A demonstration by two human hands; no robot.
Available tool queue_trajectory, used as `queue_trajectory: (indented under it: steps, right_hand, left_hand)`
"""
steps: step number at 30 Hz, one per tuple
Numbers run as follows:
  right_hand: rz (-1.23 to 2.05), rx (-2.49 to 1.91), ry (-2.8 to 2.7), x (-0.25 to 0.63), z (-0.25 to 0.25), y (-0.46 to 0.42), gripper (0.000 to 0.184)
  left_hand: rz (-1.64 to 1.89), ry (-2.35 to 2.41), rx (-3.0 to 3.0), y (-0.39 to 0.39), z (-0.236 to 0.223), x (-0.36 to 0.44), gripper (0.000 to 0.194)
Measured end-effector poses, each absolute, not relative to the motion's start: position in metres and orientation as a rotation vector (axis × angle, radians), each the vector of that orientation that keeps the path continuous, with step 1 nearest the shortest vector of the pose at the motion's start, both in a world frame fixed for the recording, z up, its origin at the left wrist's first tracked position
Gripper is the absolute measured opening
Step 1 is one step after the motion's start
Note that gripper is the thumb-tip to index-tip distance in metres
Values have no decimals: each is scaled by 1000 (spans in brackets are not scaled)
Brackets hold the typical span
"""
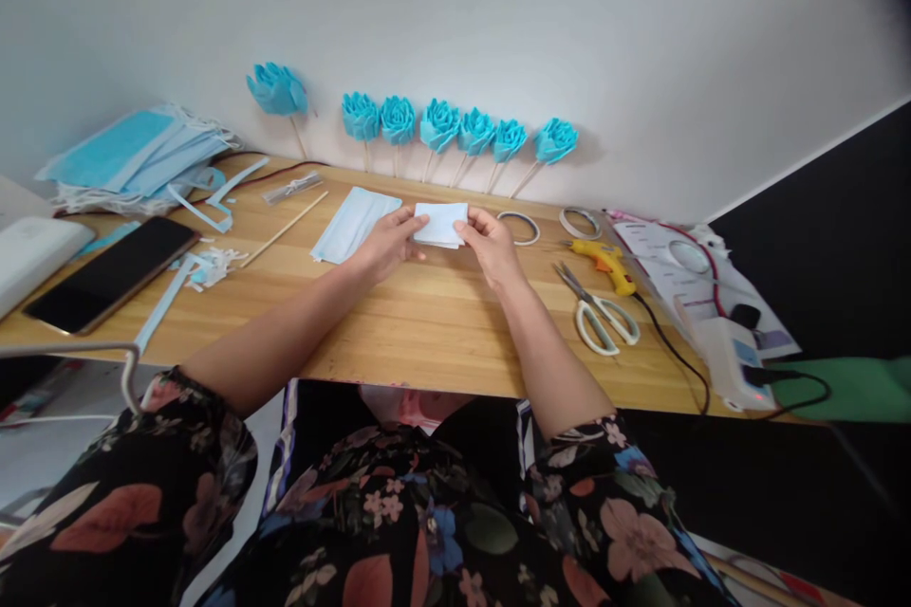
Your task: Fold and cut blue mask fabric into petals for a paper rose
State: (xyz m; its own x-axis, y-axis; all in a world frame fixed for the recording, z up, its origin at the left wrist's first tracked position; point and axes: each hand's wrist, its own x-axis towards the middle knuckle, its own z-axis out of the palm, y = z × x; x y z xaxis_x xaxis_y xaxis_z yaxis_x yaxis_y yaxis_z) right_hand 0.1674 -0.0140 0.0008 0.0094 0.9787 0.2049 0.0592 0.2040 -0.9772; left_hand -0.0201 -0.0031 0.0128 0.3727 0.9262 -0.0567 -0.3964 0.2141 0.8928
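A small folded piece of pale blue face-mask fabric (439,224) is held up over the middle of the wooden table. My left hand (391,242) pinches its left edge between thumb and fingers. At the opposite edge, my right hand (491,247) grips it the same way, thumb on top. Just left of my left hand lies a flat pale mask sheet (348,223). A ring of tape (519,228) sits right behind my right hand, partly covered by it.
Blue fabric flowers (439,125) on sticks lean against the wall. To the right lie scissors (598,308), a yellow glue gun (604,264) and a power strip (733,360). At left are stacked masks (128,156), a phone (110,275), a wooden stick (285,229) and scraps (213,267).
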Motion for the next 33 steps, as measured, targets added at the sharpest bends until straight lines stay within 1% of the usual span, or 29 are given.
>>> queue_trajectory:
  steps: [5,10,16,20,23,26,30,33]
  right_hand:
    - [979,-1155,-1392,167,1,-14,57]
    - [985,-1178,-1454,165,-3,-15,64]
    - [964,-1193,-1608,154,-7,-21,64]
    - [869,-1194,-1700,155,-6,-21,68]
    - [854,-1193,-1616,162,-4,-17,68]
    - [752,-1201,-1497,167,1,-15,55]
    - [591,-1231,-1514,163,12,-22,24]
    - [505,-1206,-1590,159,17,-27,14]
  left_hand:
    - [944,736,959,-1,8,-20,31]
    - [995,744,961,-3,7,-18,28]
    - [1059,829,976,-6,6,-13,21]
    - [1028,871,947,-6,4,-12,23]
    - [1041,843,943,-4,3,-13,25]
    - [1082,810,921,-3,3,-14,27]
    - [1091,743,869,-4,3,-14,32]
    - [1083,714,883,-5,3,-15,33]
